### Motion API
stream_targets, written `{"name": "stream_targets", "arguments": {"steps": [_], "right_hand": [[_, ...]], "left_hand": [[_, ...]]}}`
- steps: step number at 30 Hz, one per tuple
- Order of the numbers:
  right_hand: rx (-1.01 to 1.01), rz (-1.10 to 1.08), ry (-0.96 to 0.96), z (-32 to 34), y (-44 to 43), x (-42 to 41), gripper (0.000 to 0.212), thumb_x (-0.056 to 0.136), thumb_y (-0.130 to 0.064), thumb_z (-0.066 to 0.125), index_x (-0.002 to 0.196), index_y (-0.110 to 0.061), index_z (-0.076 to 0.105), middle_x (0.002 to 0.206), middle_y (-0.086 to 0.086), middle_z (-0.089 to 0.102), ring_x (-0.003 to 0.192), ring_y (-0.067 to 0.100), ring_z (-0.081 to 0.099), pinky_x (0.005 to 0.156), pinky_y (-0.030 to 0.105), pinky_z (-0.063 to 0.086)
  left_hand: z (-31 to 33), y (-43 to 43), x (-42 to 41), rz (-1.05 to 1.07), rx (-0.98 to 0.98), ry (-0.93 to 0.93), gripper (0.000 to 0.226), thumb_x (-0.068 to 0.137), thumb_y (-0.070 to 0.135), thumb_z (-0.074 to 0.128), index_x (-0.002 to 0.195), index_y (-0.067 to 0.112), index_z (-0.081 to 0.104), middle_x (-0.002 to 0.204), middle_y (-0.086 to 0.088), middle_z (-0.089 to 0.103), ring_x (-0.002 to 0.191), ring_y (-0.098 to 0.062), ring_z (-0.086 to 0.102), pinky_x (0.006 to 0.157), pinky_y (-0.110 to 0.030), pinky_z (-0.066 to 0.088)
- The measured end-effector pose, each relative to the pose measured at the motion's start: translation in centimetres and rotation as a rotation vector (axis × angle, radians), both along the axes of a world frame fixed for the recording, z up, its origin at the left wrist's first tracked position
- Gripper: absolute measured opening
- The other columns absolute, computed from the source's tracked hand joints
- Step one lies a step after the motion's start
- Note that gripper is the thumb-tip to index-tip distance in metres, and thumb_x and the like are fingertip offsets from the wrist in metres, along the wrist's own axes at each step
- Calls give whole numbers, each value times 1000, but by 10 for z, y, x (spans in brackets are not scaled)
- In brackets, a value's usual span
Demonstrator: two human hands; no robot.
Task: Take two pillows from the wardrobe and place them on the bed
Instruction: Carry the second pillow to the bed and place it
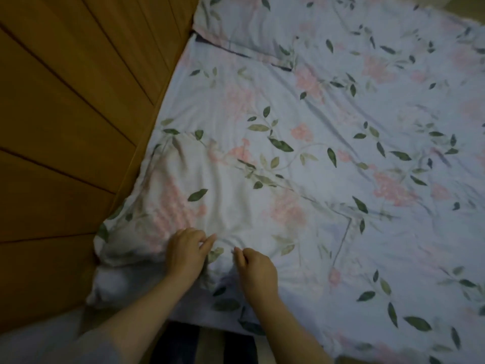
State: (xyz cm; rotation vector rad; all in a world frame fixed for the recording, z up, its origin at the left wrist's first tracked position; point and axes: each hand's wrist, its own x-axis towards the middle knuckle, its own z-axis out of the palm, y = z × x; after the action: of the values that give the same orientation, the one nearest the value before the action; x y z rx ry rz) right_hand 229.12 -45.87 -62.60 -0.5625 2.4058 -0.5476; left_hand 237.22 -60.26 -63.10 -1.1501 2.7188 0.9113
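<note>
one floral pillow (183, 206) lies at seven o'clock on the bed (367, 153), snug against the wooden headboard (65, 114), likely so it sits square at the head end. the left hand (186, 252) and right hand (256, 269) rest on its near edge, each with curled fingers nipping the cover, seemingly tugging it smooth. the second pillow (249, 27) lies at twelve o'clock.

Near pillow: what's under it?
The near pillow lies on the floral sheet, against the wooden headboard. Both hands rest at its near edge. Anything beneath is covered.
</note>
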Motion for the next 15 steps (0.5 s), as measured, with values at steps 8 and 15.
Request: {"name": "stream_targets", "arguments": {"steps": [8, 15], "right_hand": [[-52, 115, -74, -25, 26, 25, 39, 95, -35, 48, 61, -21, 37, 58, -3, 43, 58, 17, 48, 54, 28, 29], [-61, 206, 36, -23, 15, -18, 22, 89, -32, 59, 103, -15, 59, 97, 2, 58, 86, 19, 56, 71, 26, 39]], "left_hand": [[-25, 24, 62, 309, 209, 49, 35, 80, 21, 68, 59, 13, 41, 65, -7, 48, 63, -26, 47, 59, -34, 39], [-26, 62, 93, 762, 408, 72, 26, 77, 17, 72, 70, 8, 49, 73, -15, 55, 65, -27, 52, 53, -22, 37]]}}
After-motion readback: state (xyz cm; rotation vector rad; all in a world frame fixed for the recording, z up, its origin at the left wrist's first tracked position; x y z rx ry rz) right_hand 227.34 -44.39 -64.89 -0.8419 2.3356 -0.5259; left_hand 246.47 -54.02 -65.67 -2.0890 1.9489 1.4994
